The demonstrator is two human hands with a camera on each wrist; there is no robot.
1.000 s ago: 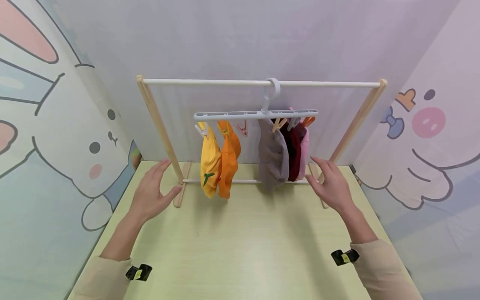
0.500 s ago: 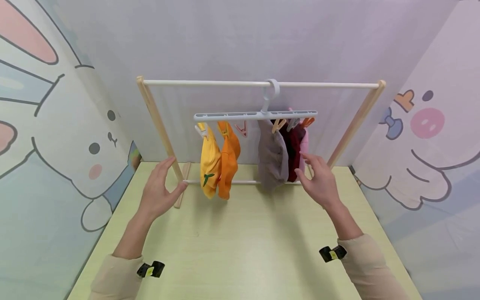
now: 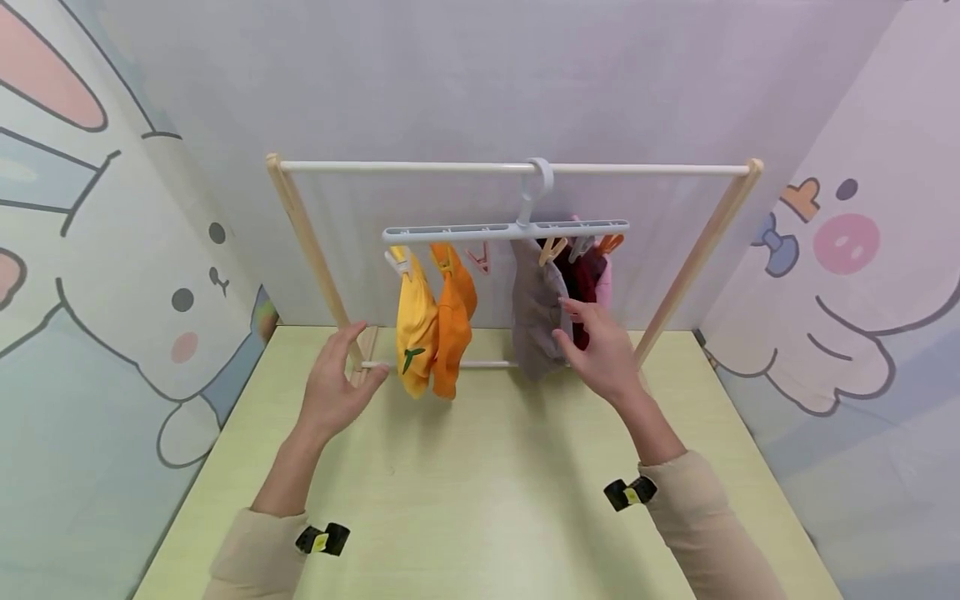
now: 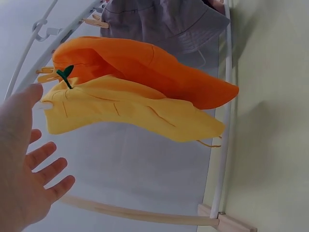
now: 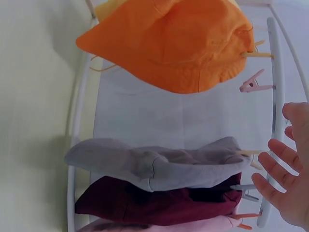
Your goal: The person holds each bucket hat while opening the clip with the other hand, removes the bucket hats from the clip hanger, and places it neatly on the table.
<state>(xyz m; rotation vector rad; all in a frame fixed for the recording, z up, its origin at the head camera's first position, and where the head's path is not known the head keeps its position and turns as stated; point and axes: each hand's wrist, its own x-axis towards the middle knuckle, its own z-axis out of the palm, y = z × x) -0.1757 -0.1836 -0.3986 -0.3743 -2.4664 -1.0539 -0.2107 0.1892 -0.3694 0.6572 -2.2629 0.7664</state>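
Observation:
My left hand (image 3: 334, 385) is raised with its fingers spread, left of the yellow bucket hat (image 3: 417, 329), holding nothing. The orange bucket hat (image 3: 454, 325) hangs close behind that one. My right hand (image 3: 602, 352) reaches in front of the grey bucket hat (image 3: 534, 312), its fingers extended. In the head view its fingertips overlap the hat's edge; the right wrist view shows them apart from the cloth, beside the hanger bar. A maroon bucket hat (image 5: 154, 203) and a pink hat (image 5: 193, 225) hang beyond the grey one. All hang from clips on the pale hanger (image 3: 506, 230).
The hanger hooks over the white rail (image 3: 405, 167) of a wooden-legged rack, with a leg (image 3: 697, 258) at each side. A pink clip (image 5: 250, 84) dangles between the orange and grey hats. Beneath lies a pale table (image 3: 480, 500), with cartoon-printed walls (image 3: 847, 275) around it.
My right hand has moved left, from beside the rack's right leg to in front of the grey hat. My left hand has shifted right, nearer the yellow hat. The hats hang as before.

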